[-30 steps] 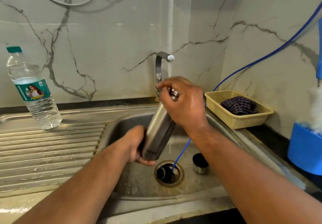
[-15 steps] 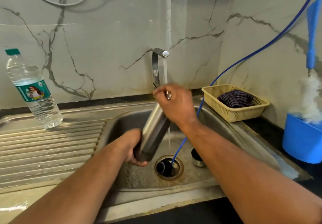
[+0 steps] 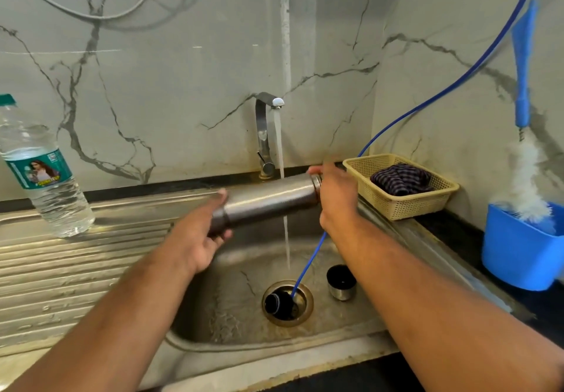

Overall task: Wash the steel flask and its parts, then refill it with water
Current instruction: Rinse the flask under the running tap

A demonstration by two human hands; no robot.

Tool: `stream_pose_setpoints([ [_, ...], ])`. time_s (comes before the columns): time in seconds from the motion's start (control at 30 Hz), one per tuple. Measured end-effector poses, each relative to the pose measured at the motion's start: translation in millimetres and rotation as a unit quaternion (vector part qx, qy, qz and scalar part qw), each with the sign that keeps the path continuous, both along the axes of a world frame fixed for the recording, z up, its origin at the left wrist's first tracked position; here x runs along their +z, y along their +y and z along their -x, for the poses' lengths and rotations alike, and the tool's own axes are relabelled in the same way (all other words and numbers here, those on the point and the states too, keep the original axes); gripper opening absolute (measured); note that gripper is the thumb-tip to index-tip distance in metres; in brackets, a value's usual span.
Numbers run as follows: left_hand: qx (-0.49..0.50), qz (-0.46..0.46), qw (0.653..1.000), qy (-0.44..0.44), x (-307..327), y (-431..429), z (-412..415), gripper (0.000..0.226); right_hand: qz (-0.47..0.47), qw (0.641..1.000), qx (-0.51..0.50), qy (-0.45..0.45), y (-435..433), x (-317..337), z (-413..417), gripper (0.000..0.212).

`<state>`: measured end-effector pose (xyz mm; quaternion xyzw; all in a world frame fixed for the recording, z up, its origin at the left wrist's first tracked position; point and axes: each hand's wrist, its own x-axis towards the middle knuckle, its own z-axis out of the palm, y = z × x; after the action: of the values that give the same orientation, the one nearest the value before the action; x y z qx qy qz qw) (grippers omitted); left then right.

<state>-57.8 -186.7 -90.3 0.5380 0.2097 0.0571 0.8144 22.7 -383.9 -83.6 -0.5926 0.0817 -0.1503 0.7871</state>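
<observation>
The steel flask [image 3: 268, 202] lies almost level over the sink basin [image 3: 232, 306], its base to the left and its mouth to the right. My left hand [image 3: 195, 239] grips the base end. My right hand [image 3: 335, 196] covers the mouth end. Water runs from the tap [image 3: 265, 135] onto the flask's body and falls on into the basin. The steel flask cup [image 3: 341, 282] stands on the basin floor, right of the drain. A black stopper [image 3: 274, 303] lies in the drain.
A plastic water bottle [image 3: 42, 178] stands on the draining board at left. A blue hose [image 3: 451, 86] drops into the drain. A yellow basket [image 3: 406, 205] with a checked cloth sits at the sink's right, beside a blue tub [image 3: 518, 257] holding a bottle brush [image 3: 528, 175].
The flask has swung from steeply tilted to almost level and risen under the tap. The water stream has grown strong. My right hand moved right with the mouth end.
</observation>
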Motion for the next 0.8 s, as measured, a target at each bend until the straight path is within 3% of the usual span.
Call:
stream_pose_setpoints([
  [0.07, 0.075, -0.039, 0.993, -0.079, 12, 0, 3, 0.053, -0.019, 0.987, 0.1, 0.126, 4, -18, 1, 0.02],
  [0.17, 0.136, -0.166, 0.964, -0.156, 29, -2, 11, 0.075, 0.015, 0.911, 0.334, 0.241, 14, -36, 11, 0.024],
  [0.27, 0.126, -0.27, 0.935, -0.194, 32, -10, 20, 0.055, 0.071, 0.849, 0.441, 0.282, 28, -46, 18, 0.029],
  [0.43, 0.066, -0.408, 0.879, -0.238, 24, -24, 23, 0.037, 0.235, 0.812, 0.476, 0.243, 38, -51, 26, 0.032],
  [0.67, 0.05, -0.442, 0.854, -0.269, 22, -23, 22, 0.038, 0.334, 0.816, 0.444, 0.162, 28, -40, 18, 0.034],
  [0.8, 0.05, -0.475, 0.845, -0.239, 16, -16, 14, 0.052, 0.332, 0.803, 0.492, 0.06, 20, -13, 24, 0.055],
])
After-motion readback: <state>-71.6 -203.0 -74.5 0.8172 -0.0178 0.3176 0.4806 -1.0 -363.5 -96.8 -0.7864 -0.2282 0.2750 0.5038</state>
